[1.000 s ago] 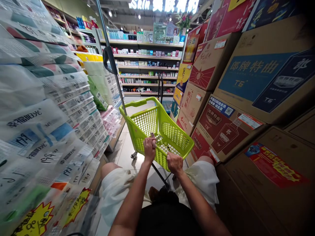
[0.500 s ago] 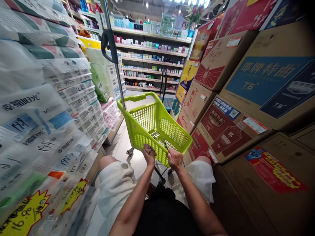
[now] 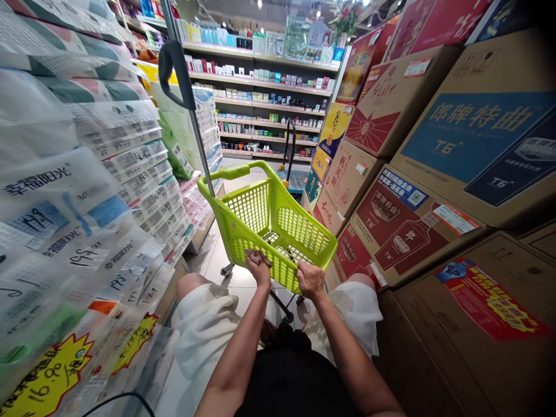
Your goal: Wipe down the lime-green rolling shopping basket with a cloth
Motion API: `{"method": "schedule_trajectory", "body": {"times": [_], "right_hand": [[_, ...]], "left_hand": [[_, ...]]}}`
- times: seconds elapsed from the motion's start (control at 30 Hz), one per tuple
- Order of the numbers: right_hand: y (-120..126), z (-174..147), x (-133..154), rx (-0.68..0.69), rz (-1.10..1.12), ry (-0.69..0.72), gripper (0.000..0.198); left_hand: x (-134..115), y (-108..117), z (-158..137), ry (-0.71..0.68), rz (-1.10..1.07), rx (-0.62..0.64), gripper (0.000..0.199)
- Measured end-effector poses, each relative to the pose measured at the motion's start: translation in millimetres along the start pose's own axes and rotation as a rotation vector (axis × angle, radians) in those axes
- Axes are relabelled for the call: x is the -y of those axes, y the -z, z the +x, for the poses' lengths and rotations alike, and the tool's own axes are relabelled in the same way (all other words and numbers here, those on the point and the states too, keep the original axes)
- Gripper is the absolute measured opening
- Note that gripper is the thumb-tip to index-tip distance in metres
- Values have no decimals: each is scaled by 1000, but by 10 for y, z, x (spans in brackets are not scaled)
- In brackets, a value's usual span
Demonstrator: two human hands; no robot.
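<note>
Head view: the green cart point(image 3: 278, 263) stands at the centre of the frame, and the step in hand looks like wiping its near wall. The left hand point(image 3: 259, 272) is closed around a brown cloth point(image 3: 259, 256) against that wall; the right hand point(image 3: 310, 280) grips the rim just right of centre. The next stroke would seem to call for flat cloth pressure and a steady right-hand hold. Against half a second ago, the cloth and the dark handle point(image 3: 186, 81), upper left, sit further left; the right-hand grip is unchanged.
</note>
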State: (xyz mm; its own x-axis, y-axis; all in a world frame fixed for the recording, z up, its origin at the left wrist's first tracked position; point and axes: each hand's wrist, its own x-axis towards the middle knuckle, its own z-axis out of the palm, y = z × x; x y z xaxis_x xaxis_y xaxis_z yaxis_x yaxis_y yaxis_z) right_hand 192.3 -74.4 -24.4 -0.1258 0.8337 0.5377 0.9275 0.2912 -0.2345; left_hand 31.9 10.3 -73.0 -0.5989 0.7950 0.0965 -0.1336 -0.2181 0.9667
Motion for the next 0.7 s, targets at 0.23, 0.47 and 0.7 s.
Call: {"method": "schedule_trajectory", "body": {"times": [0.23, 0.47, 0.7], "right_hand": [[10, -29, -51, 7, 40, 43, 28], [52, -60, -213, -19, 79, 88, 29], [83, -88, -327, 21, 67, 57, 31]], "left_hand": [[-209, -5, 144, -233, 159, -87, 17], [-127, 140, 153, -85, -11, -21, 18], [-270, 121, 162, -96, -22, -30, 25]]}}
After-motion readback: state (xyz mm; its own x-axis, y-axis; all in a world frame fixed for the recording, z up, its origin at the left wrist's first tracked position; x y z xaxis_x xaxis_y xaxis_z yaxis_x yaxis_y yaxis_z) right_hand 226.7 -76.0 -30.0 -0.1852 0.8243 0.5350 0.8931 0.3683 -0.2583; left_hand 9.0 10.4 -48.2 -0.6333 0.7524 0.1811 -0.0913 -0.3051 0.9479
